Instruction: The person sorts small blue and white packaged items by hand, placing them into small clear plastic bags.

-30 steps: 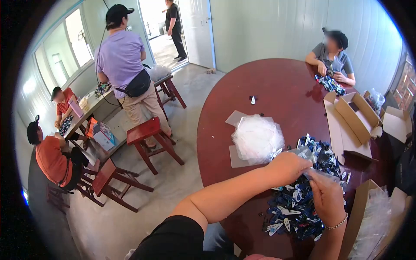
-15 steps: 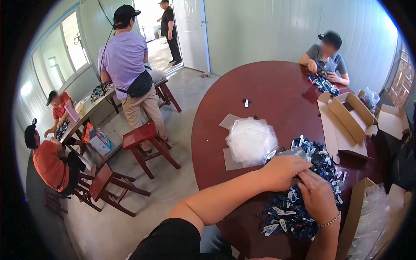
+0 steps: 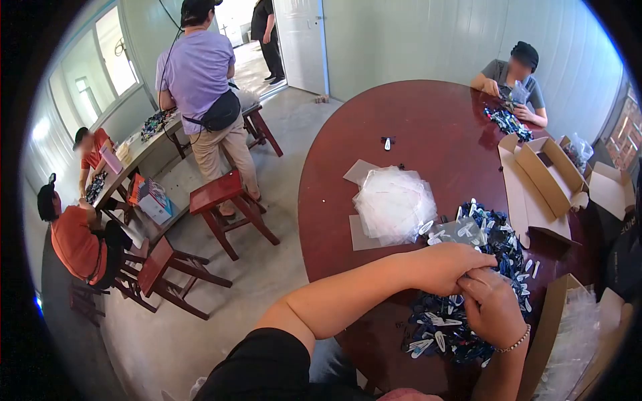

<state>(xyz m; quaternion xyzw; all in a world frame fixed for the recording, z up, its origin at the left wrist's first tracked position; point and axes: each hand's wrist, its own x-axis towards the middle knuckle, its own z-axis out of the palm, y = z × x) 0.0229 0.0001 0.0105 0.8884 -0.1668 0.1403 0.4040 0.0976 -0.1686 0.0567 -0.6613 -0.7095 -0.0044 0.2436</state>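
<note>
My left hand (image 3: 445, 267) and my right hand (image 3: 493, 304), with a beaded bracelet on its wrist, meet above a large pile of hair snap clips (image 3: 438, 321), dark blue, black and white. The fingers of both are closed and pressed together; what is between them is hidden. Just beyond my left hand a clear plastic bag (image 3: 461, 232) with light clips in it rests at the pile's edge. To its left lies a stack of clear plastic bags (image 3: 394, 206) on the dark red round table (image 3: 334, 180).
Open cardboard boxes (image 3: 545, 177) stand on the right; a nearer box (image 3: 555, 347) holds clear bags. One white clip (image 3: 387, 144) lies apart. Across the table a person (image 3: 515, 87) handles a bag beside another clip pile (image 3: 508, 123). Other people and red stools (image 3: 217, 190) are at left.
The view has shifted slightly. My hands remain together over the pile with fingers closed, and the clear bag beyond my left hand shows more fully now.
</note>
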